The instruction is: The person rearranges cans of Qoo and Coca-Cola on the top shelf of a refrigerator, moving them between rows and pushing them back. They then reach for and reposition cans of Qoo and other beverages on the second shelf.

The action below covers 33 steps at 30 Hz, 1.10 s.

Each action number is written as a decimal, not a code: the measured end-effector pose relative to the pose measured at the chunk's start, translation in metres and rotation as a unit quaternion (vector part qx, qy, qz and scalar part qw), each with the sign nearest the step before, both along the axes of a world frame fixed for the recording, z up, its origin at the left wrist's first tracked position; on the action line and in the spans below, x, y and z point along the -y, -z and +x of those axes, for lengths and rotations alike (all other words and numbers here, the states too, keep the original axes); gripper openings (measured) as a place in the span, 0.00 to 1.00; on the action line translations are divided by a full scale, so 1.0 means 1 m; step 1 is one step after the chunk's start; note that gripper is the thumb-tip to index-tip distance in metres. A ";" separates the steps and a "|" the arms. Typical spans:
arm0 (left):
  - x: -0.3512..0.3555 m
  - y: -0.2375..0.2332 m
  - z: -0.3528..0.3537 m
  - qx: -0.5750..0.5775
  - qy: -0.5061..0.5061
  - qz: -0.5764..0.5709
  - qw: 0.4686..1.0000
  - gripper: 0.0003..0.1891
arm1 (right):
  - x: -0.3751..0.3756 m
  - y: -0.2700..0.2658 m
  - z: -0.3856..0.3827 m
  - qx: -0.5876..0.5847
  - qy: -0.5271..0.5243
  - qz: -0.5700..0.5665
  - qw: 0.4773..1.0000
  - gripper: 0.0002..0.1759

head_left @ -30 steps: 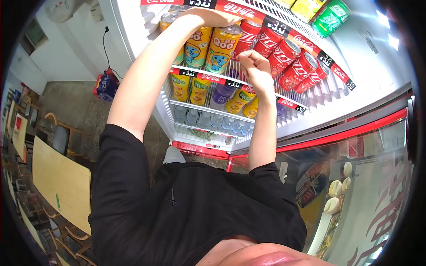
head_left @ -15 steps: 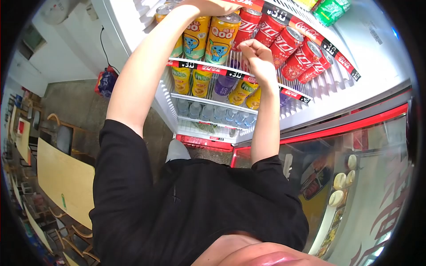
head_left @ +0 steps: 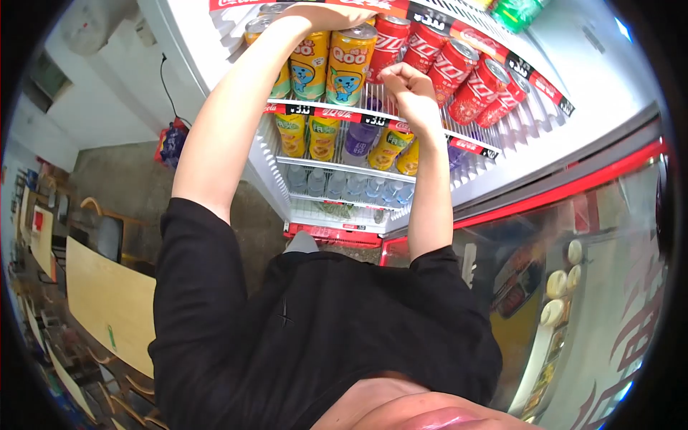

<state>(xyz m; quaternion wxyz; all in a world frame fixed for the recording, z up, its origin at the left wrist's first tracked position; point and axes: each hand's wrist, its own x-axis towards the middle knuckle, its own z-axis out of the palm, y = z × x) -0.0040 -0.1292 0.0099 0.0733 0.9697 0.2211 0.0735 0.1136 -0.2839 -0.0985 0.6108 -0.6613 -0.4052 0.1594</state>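
My left hand [head_left: 340, 16] reaches over the tops of the yellow-orange Qoo cans [head_left: 350, 66], below the upper shelf's label strip. Its fingers are mostly hidden, so any grip there cannot be made out. My right hand [head_left: 411, 87] is curled closed in front of the wire shelf [head_left: 374, 99], with nothing visible in its fingers. Close by on the right, several red Coca-Cola cans [head_left: 453, 68] lean on the same shelf. Another red can [head_left: 389, 44] stands between the Qoo cans and my right hand.
Lower shelves hold yellow-labelled bottles [head_left: 324, 136], a purple-labelled bottle [head_left: 360, 137] and clear bottles [head_left: 335, 183]. The open fridge door [head_left: 573, 186] is at my right. Green cans [head_left: 522, 13] show above. To the left stand a wooden table [head_left: 107, 301] and chairs [head_left: 109, 233].
The camera view has shifted slightly, moving the cans a little left in the picture. Both hands keep nearly the same poses, and no can has visibly been taken.
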 end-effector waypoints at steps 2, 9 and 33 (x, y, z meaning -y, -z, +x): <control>0.008 -0.006 0.010 -0.009 0.027 0.015 0.999 0.32 | 0.001 0.005 0.004 0.010 0.013 0.026 1.000 0.09; 0.015 -0.033 0.021 0.018 0.056 0.034 0.998 0.33 | 0.005 -0.001 -0.019 0.150 0.139 0.113 0.972 0.08; -0.037 -0.033 -0.007 0.099 -0.017 -0.034 0.994 0.34 | 0.028 -0.025 0.016 0.551 0.356 0.063 0.752 0.32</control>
